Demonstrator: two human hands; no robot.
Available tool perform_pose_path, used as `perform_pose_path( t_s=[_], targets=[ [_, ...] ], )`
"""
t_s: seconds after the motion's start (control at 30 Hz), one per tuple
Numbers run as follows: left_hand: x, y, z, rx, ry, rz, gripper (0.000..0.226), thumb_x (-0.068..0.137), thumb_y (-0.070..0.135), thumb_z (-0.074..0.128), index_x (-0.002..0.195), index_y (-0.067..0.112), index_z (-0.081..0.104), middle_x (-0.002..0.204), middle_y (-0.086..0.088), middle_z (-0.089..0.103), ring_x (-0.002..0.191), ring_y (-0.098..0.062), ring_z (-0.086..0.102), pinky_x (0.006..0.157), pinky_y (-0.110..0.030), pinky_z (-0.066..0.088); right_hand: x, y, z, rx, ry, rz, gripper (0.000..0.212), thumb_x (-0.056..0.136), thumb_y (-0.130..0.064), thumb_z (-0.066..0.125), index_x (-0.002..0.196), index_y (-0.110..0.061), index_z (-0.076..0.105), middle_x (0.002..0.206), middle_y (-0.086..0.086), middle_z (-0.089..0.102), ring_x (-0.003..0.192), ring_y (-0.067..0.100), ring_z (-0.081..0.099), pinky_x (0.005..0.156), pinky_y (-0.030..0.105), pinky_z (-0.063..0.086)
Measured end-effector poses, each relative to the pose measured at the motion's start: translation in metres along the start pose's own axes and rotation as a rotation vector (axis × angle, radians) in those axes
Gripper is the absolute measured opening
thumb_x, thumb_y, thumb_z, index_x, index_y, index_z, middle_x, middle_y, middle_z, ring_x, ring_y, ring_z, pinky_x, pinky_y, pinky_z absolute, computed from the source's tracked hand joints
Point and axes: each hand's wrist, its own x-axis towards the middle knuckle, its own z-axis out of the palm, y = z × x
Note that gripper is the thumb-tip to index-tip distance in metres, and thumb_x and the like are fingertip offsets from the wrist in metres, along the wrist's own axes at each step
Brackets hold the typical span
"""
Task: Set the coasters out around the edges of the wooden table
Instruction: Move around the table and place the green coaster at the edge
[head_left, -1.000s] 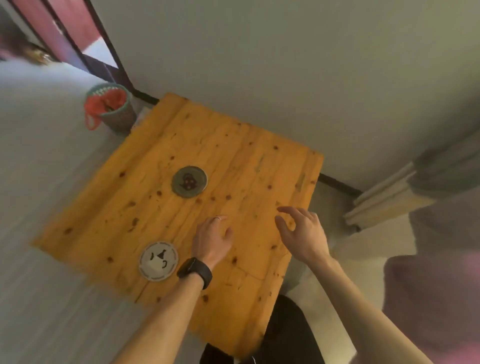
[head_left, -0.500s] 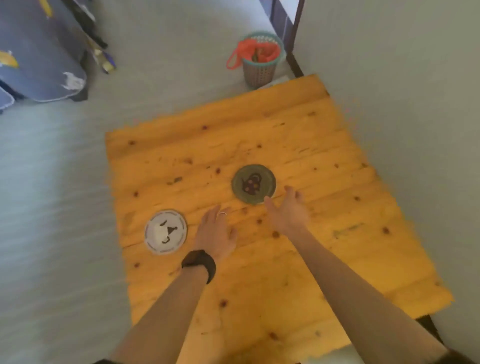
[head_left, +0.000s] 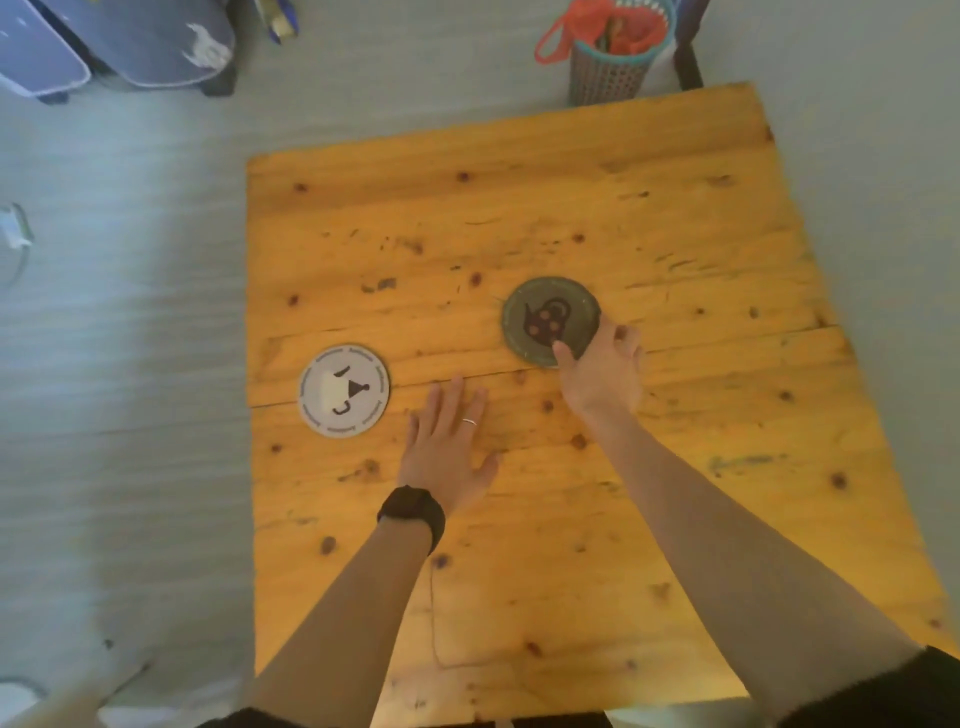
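- Since the earlier frame, the right hand (head_left: 600, 371) is closing in on the dark green round coaster with a teapot print (head_left: 550, 319), thumb and fingers now pinching its lower right rim, probably to carry it to an edge.
- Left hand (head_left: 447, 447) is lying spread flat and empty on the orange knotty wooden bench (head_left: 519, 208).
- White round coaster with black marks (head_left: 344, 391) is sitting at the bench's left edge, seemingly placed.

a knotty wooden table (head_left: 597, 519) carries a white coaster (head_left: 344, 391) near its left edge and a dark green coaster (head_left: 550, 320) toward the middle.
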Motion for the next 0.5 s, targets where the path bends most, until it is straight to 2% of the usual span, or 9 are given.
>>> perform_pose_path(
  t_s=[0.17, 0.3, 0.37, 0.4, 0.5],
  targets=[
    [-0.001, -0.001, -0.001, -0.027, -0.015, -0.009, 0.080, 0.092, 0.059, 0.040, 0.153, 0.037, -0.007, 0.160, 0.007, -0.024, 0.147, -0.023, -0.021, 0.119, -0.052, -0.003, -0.002, -0.006, -0.001, -0.070, -0.002, -0.004, 0.064, 0.097, -0.045, 0.056, 0.147, -0.012, 0.034, 0.148, 0.017, 0.030, 0.135, 0.038, 0.031, 0.093, 0.050, 0.047],
    [0.000, -0.003, 0.002, -0.043, -0.005, 0.002, 0.080, 0.091, 0.060, 0.038, 0.153, 0.038, -0.009, 0.160, 0.007, -0.025, 0.146, -0.022, -0.024, 0.119, -0.051, -0.004, 0.007, -0.007, 0.000, 0.070, -0.023, 0.077, 0.064, 0.091, -0.037, 0.068, 0.142, -0.010, 0.039, 0.145, 0.015, 0.034, 0.132, 0.036, 0.036, 0.094, 0.047, 0.046],
    [0.001, -0.005, 0.003, -0.055, 0.003, 0.012, 0.081, 0.091, 0.060, 0.038, 0.153, 0.038, -0.009, 0.160, 0.008, -0.025, 0.146, -0.022, -0.024, 0.119, -0.051, -0.005, 0.015, -0.008, 0.000, 0.186, -0.033, 0.139, 0.057, 0.089, -0.029, 0.072, 0.134, -0.009, 0.043, 0.140, 0.014, 0.038, 0.128, 0.036, 0.041, 0.097, 0.046, 0.047],
    [0.001, -0.005, 0.003, -0.056, 0.005, 0.014, 0.081, 0.091, 0.060, 0.039, 0.153, 0.038, -0.008, 0.160, 0.008, -0.024, 0.146, -0.022, -0.024, 0.119, -0.051, -0.005, 0.017, -0.009, 0.000, 0.226, -0.018, 0.141, 0.048, 0.089, -0.025, 0.071, 0.128, -0.010, 0.046, 0.137, 0.013, 0.041, 0.124, 0.035, 0.045, 0.094, 0.044, 0.048],
    [0.003, -0.004, -0.004, -0.095, -0.028, 0.001, 0.077, 0.093, 0.051, 0.045, 0.154, 0.034, 0.001, 0.162, 0.007, -0.017, 0.148, -0.022, -0.018, 0.119, -0.051, -0.002, 0.005, -0.008, -0.006, 0.425, 0.017, 0.089, 0.025, 0.094, -0.021, 0.065, 0.109, -0.018, 0.045, 0.115, 0.006, 0.057, 0.097, 0.025, 0.060, 0.067, 0.030, 0.051]
  ],
)
